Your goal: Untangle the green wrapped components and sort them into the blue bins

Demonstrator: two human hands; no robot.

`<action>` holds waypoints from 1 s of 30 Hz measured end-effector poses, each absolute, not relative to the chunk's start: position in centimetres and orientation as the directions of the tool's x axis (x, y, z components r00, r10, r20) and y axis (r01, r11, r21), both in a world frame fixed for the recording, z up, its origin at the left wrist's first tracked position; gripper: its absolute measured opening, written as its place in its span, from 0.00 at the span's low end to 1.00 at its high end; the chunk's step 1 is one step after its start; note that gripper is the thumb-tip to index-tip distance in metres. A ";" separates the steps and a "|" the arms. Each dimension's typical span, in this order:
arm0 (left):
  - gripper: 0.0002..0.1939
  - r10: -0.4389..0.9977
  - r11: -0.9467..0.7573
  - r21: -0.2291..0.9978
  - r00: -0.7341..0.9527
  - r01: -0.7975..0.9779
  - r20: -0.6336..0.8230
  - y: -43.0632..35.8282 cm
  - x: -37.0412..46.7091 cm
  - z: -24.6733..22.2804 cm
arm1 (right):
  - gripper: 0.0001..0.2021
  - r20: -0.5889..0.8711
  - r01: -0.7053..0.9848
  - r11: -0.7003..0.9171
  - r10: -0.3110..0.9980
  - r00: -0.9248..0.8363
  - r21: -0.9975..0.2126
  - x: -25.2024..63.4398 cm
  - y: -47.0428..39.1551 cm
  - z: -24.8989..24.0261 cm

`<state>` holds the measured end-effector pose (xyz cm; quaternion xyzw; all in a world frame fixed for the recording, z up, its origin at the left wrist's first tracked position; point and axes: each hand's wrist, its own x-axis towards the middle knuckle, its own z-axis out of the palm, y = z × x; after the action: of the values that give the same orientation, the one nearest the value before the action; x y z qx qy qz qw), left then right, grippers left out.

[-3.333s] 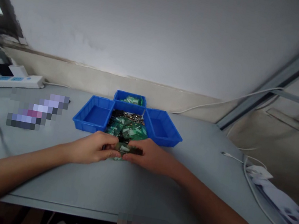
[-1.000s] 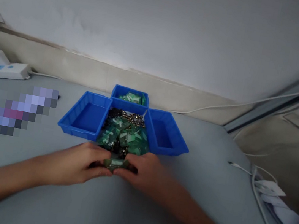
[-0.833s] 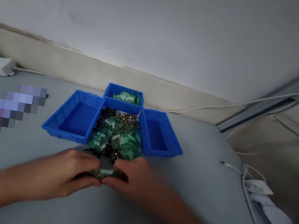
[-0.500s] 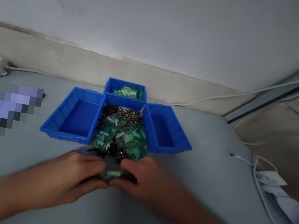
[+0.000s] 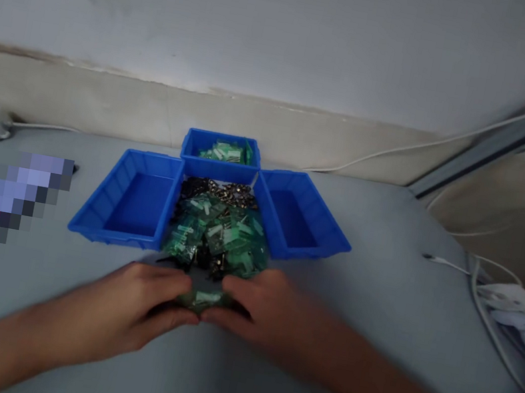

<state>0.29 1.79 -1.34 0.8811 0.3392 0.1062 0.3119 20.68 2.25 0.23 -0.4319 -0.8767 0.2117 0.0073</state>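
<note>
Lower center, the left hand [image 5: 143,297] and right hand [image 5: 266,305] pinch a green packet [image 5: 206,298], likely light, pliant, best edge-held.

Blue trays [image 5: 137,203] hem in green packets [image 5: 238,236] on three sides, leaving the near side open

A see-through green packet [image 5: 207,298] is held crosswise between both hands [image 5: 147,301] [image 5: 263,308]

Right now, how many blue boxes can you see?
3: the back box holding green packets, plus the left box and right box, either side of the pile.
</note>
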 end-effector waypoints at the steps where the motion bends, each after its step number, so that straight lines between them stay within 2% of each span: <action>1: 0.10 0.669 -0.583 0.614 0.743 0.532 -0.010 1.8 0.4 -1.4 | 0.18 -0.152 0.749 0.557 0.757 -0.635 -0.358 20.7 2.2 0.1; 4: 0.11 0.685 -0.598 0.596 0.728 0.537 0.032 1.7 0.5 -1.3 | 0.19 -0.103 0.733 0.594 0.750 -0.654 -0.332 20.9 2.1 -0.2; 8: 0.13 0.721 -0.555 0.603 0.693 0.573 0.005 1.5 0.6 -1.1 | 0.18 -0.057 0.720 0.587 0.759 -0.649 -0.370 20.9 2.1 0.0; 11: 0.14 0.722 -0.537 0.626 0.692 0.565 -0.005 1.1 0.6 -0.8 | 0.17 -0.088 0.710 0.551 0.760 -0.644 -0.438 20.6 1.9 0.6; 14: 0.12 0.712 -0.563 0.634 0.700 0.530 0.047 0.8 0.7 -0.6 | 0.14 -0.118 0.662 0.506 0.739 -0.663 -0.552 20.3 1.6 1.3; 18: 0.10 0.726 -0.569 0.654 0.678 0.499 0.114 0.5 0.6 -0.4 | 0.10 -0.052 0.592 0.491 0.740 -0.670 -0.639 20.1 1.0 1.6; 22: 0.06 0.692 -0.601 0.651 0.709 0.463 0.134 0.1 0.5 0.0 | 0.11 -0.018 0.596 0.522 0.743 -0.669 -0.610 20.1 0.9 1.4; 25: 0.05 0.654 -0.634 0.642 0.743 0.432 0.146 0.0 0.4 0.2 | 0.16 -0.007 0.629 0.573 0.736 -0.677 -0.526 20.1 1.1 1.1; 28: 0.08 0.707 -0.595 0.647 0.694 0.478 0.137 0.1 0.4 0.0 | 0.14 0.072 0.643 0.634 0.734 -0.676 -0.429 20.1 1.3 1.0; 30: 0.07 0.768 -0.526 0.678 0.630 0.513 0.120 0.3 0.4 0.0 | 0.13 0.101 0.628 0.661 0.718 -0.689 -0.411 20.1 1.4 1.0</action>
<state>0.36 0.27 -0.03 0.8487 0.3772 0.2072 0.3076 20.09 1.37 1.00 -0.3729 -0.9022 0.1748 0.1283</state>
